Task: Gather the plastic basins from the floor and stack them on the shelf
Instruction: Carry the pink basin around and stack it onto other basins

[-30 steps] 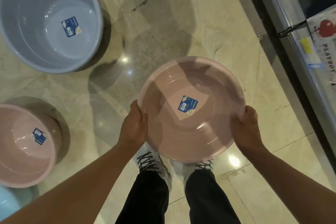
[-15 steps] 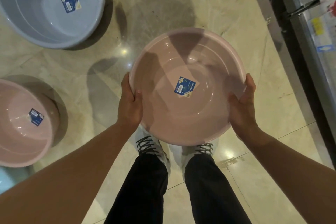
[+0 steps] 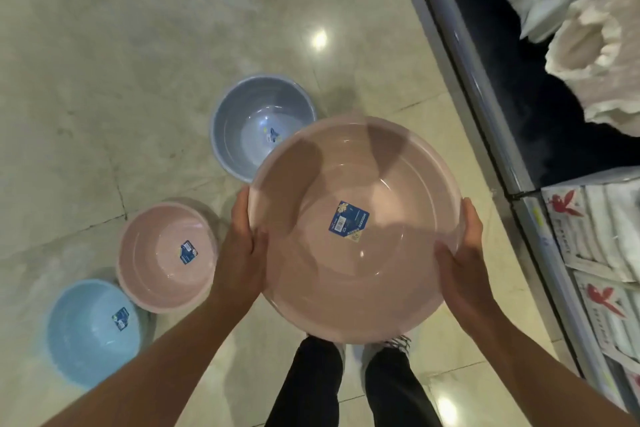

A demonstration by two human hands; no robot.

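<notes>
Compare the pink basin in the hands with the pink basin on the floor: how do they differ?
The held pink basin is off the floor, gripped at its rim by the left hand and right hand; the floor pink basin sits untouched on the tiles. The held basin looks larger in view, though it is nearer the camera. The floor basin sits between a grey-blue basin and a light blue basin. Both are pink, round, upright, with a blue sticker inside.

arms [image 3: 166, 367]: bare | trousers [image 3: 311, 388]: black | shoes [image 3: 398, 345]: white, dark laces
</notes>
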